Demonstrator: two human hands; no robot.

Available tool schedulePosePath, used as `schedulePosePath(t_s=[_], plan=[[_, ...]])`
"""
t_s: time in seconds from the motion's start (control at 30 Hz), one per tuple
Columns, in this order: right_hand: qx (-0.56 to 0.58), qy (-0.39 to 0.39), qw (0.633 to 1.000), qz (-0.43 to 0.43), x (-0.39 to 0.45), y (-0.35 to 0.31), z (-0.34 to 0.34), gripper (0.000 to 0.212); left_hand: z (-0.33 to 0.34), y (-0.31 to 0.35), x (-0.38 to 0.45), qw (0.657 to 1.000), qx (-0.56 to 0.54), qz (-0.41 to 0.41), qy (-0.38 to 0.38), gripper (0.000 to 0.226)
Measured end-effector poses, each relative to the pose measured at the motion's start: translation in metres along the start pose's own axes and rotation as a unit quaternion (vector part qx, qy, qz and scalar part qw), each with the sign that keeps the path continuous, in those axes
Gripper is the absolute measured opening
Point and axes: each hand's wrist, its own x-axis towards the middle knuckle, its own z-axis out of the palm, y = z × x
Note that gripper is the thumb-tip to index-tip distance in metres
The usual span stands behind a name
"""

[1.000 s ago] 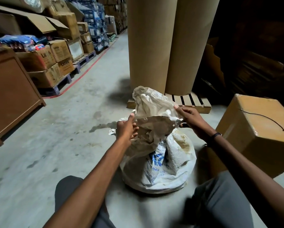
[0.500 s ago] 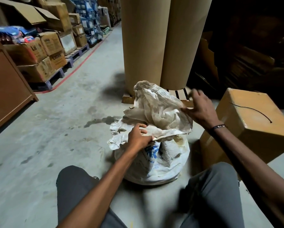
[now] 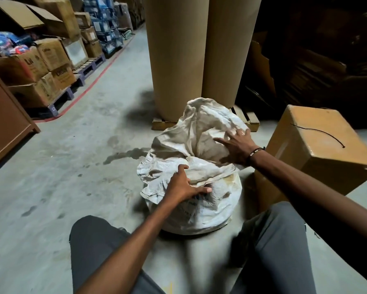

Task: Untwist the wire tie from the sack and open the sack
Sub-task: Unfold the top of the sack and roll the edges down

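Sack (image 3: 191,200) sits on the concrete floor between the person's knees, its crumpled neck flopped over; it looks soft, limp above and heavy below, best taken by the loose mouth fabric. Left hand (image 3: 181,186) grips a fold at the near rim, while right hand (image 3: 236,148) lies spread flat against the upper cloth.

The sack (image 3: 191,211) looks like woven plastic cloth, off-white, matt, much creased and stained with brown. The floor (image 3: 76,166) is grey concrete, smooth but marked with dark spots. The box (image 3: 318,151) beside the sack is brown cardboard with a slight sheen. The two tall rolls (image 3: 199,52) are matt brown paper, and they stand on a pallet (image 3: 250,119) of rough pale wood.
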Motion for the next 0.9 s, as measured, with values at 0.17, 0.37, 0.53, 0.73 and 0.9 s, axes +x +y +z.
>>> schedulePosePath(t_s=[0.17,0.37,0.53,0.73,0.9], plan=[[0.028,-0.056,0.997,0.054,-0.016,0.017,0.043,0.109,0.001,-0.001,0.029,0.998,-0.005,0.042,0.051,0.079],[0.050,-0.075,0.994,0.068,-0.012,0.012,0.060,0.092,0.025,-0.010,0.066,0.959,0.223,0.166,-0.056,0.088],[0.047,-0.031,0.998,-0.038,0.016,0.013,0.065,0.082,0.052,-0.020,0.081,0.945,0.236,0.223,0.034,0.019],[0.129,-0.023,0.991,0.003,0.035,0.037,0.066,0.071,0.038,-0.032,0.098,0.946,0.164,0.276,-0.041,0.017],[0.215,-0.037,0.972,0.083,0.025,0.050,0.077,0.073,0.002,-0.038,0.115,0.930,0.194,0.269,-0.161,0.029]])
